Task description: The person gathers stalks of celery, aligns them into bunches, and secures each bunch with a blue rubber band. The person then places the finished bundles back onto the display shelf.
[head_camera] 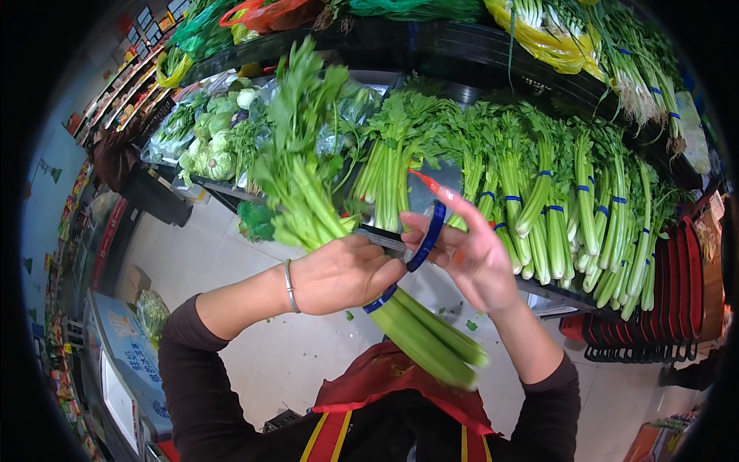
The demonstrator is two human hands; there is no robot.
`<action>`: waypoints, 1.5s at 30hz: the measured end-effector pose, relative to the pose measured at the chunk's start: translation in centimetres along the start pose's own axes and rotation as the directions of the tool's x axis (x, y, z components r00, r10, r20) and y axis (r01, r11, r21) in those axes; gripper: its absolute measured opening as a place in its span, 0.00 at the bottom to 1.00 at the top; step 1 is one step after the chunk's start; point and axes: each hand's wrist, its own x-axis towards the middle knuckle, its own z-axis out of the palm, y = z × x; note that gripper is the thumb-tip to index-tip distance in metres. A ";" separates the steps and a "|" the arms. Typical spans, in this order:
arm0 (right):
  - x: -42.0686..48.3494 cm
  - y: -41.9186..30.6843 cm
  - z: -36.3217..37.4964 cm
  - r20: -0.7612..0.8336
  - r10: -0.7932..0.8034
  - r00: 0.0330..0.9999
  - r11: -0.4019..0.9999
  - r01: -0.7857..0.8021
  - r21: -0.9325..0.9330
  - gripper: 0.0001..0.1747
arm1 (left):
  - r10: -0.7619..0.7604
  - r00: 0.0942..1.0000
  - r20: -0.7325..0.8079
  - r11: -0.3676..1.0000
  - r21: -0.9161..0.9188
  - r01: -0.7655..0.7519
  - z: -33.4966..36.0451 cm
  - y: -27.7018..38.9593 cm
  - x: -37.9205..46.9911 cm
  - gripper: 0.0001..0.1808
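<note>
My left hand (pixel 349 274) is closed around a bunch of celery (pixel 430 332), with its leafy tops pointing up and away and its stalk bases towards my apron. A strip of blue tape (pixel 381 299) crosses the stalks just below that hand. In my right hand (pixel 476 254) is a roll of blue tape (pixel 428 237), held at the fingers beside my left thumb. A red pointed piece (pixel 424 180) sticks out at the right index fingertip; what it is I cannot tell. More celery bunches (pixel 554 231), several bound with blue tape, lie on the display shelf beyond.
Untaped celery (pixel 384 179) and cabbages (pixel 216 153) fill the shelf's left part. Spring onions (pixel 632 86) hang over the upper shelf edge. Red shopping baskets (pixel 658 283) are stacked at right. A chest freezer (pixel 130 358) stands at left. Leaf scraps (pixel 471 325) lie on the tiled floor.
</note>
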 end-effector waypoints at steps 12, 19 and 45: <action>0.0 3.4 1.4 -0.489 0.090 0.868 0.992 -0.121 -0.033 0.11 | -0.618 0.781 -0.092 0.776 0.088 0.624 8.0 -3.8 1.6 0.22; -1.4 11.9 -1.0 -0.564 -0.066 0.823 0.687 -0.372 -0.624 0.15 | -0.779 0.626 -0.030 0.555 -0.499 0.666 9.8 -6.0 -0.3 0.33; -13.6 -6.4 -15.4 -0.657 -0.558 0.506 0.364 -0.562 -0.743 0.08 | 0.097 0.907 0.410 0.674 -0.697 0.244 -2.8 -9.7 0.9 0.17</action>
